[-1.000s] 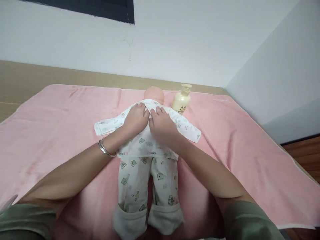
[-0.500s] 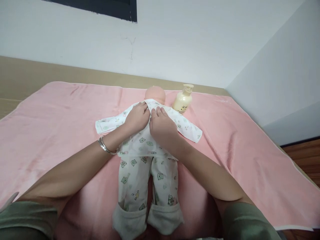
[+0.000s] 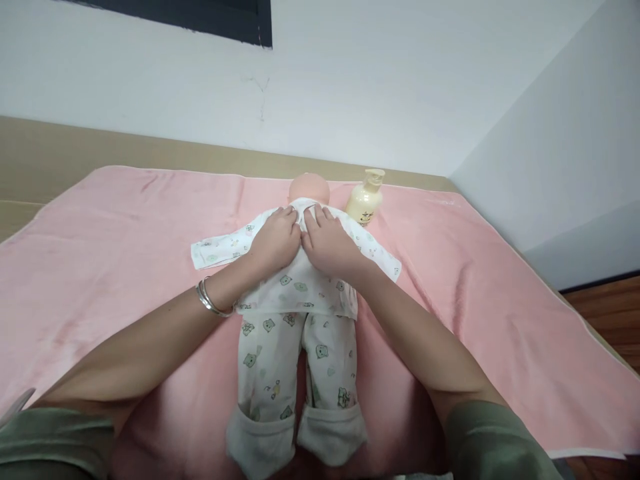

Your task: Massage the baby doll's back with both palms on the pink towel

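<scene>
A baby doll point(image 3: 309, 189) lies with its bald head at the far end, dressed in a white printed shirt point(image 3: 300, 293) and matching trousers point(image 3: 273, 367) with turned-up cuffs. Both sleeves stretch out to the sides. On the left part of the upper shirt rests my left hand point(image 3: 277, 239), fingers extended toward the collar, a silver bracelet point(image 3: 207, 298) at its wrist. My right hand point(image 3: 331, 243) lies flat beside it, its fingers a little apart and its thumb side close to the left hand. Neither hand visibly grips anything. The doll's face is hidden.
A cream pump bottle point(image 3: 366, 199) stands right of the doll's head. Under everything spreads a pink blanket point(image 3: 150, 233) on a wooden surface point(image 3: 60, 150). White walls point(image 3: 375, 87) rise behind and at the right.
My right hand has shifted slightly, its fingers now spread more and lying flatter on the shirt. My left hand stays at nearly the same spot. The camera view has shifted slightly.
</scene>
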`<state>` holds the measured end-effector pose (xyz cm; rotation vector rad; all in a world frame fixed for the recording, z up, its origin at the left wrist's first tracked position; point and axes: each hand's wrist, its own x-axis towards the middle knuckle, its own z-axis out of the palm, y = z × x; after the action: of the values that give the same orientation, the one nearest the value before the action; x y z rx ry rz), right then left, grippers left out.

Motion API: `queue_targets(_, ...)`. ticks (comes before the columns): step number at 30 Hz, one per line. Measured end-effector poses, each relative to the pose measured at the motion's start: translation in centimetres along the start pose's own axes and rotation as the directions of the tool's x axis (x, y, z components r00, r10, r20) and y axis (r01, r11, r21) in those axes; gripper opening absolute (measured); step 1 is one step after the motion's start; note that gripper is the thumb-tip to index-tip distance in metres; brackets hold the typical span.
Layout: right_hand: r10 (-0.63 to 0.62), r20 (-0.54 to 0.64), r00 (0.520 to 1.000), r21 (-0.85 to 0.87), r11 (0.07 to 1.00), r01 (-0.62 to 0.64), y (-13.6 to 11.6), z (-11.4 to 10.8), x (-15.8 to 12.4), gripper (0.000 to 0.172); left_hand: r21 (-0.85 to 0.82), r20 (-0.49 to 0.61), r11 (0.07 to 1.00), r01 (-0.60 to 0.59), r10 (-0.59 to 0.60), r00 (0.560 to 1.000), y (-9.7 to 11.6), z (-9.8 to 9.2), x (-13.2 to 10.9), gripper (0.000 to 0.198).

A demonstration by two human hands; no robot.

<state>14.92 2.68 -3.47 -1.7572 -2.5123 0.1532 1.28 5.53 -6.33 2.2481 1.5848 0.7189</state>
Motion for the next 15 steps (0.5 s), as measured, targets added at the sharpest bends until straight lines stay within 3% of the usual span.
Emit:
queue_targets(3,0.021,0.061,0.998,-0.028,0.999,-0.019,-1.0,-0.9,-1.0,0.061,-0.069,-0.044,0.997,-0.026,0.023,0.999,-1.2,0.4,0.9,0.047)
queue_targets(7,-0.099,0.12,0.988,0.107,0.991,0.086,0.5,-2.0,-0.4,0.056,-0.004,-0.037,1.0,-0.005,0.005,0.999,-0.9,0.6,0.6,0.048)
queue_targets(10,-0.056,0.017,0.998,0.217,0.975,0.051,2.3,-1.2,1.1,0.052,0.133,-0.01,0.991,-0.004,0.005,1.0,0.5,0.6,-0.7,0.05)
queue_targets(13,0.073,-0.111,0.991,0.2,0.978,-0.05,2.9,0.6,2.2,0.059,0.213,0.004,0.974,-0.074,0.075,0.997,1.6,0.5,-1.9,0.05)
queue_targets(15,0.09,-0.139,0.986,0.175,0.982,-0.065,2.7,1.5,2.4,0.061,0.204,0.009,0.976,-0.081,0.081,0.997,2.0,0.3,-2.0,0.048)
